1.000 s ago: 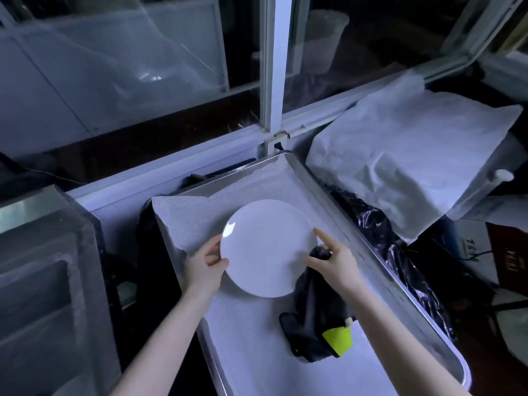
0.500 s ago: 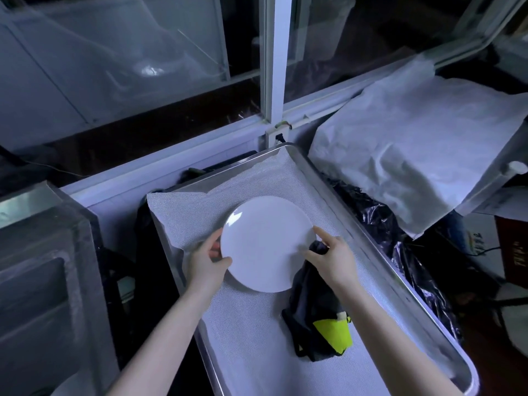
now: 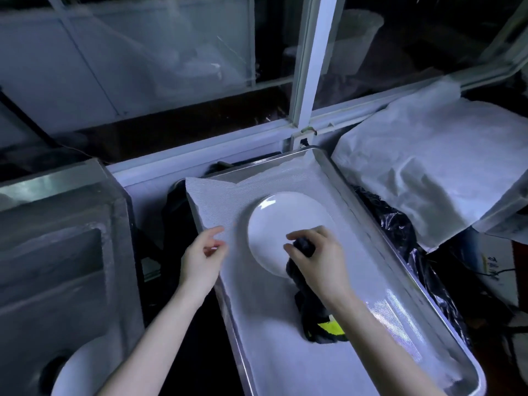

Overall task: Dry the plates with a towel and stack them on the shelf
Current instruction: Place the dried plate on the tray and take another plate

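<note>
A round white plate (image 3: pixel 281 221) lies flat on the white liner of a long metal tray (image 3: pixel 368 224). My right hand (image 3: pixel 320 258) is closed on the top of a dark towel (image 3: pixel 310 301) with a yellow patch, which hangs over the plate's near right edge and trails toward me on the tray. My left hand (image 3: pixel 201 255) hovers just left of the plate, fingers apart, holding nothing and clear of the rim. Another white plate (image 3: pixel 83 370) shows at the bottom left.
A window frame and sill (image 3: pixel 303 115) run behind the tray. White crumpled sheeting (image 3: pixel 423 172) covers something to the right, with black plastic (image 3: pixel 400 232) along the tray's right side. A grey metal unit (image 3: pixel 57 252) stands to the left.
Both hands held the plate by its edges before. The plate now lies on the tray, my left hand has let go, and my right hand has gripped the towel.
</note>
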